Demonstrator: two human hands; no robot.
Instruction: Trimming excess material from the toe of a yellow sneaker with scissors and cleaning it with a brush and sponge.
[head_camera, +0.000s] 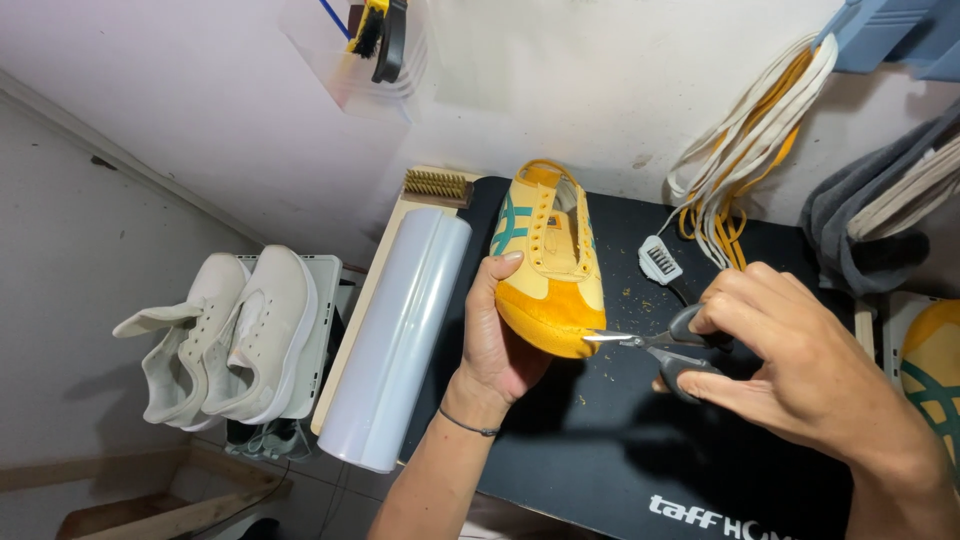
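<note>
A yellow sneaker (550, 255) with teal stripes and no laces rests on a black mat (600, 440). My left hand (497, 330) grips its toe from the left, thumb up along the side. My right hand (800, 375) holds small grey-handled scissors (655, 348). Their blades point left and touch the front right edge of the toe. Yellow crumbs are scattered on the mat around the shoe.
A roll of clear film (395, 340) lies along the mat's left edge, a brass-bristle brush (437, 186) behind it. A small grey brush (661, 260) lies right of the shoe. Laces (740, 150) hang on the wall. White sneakers (235, 335) sit at left. Another yellow shoe (935, 375) is at right.
</note>
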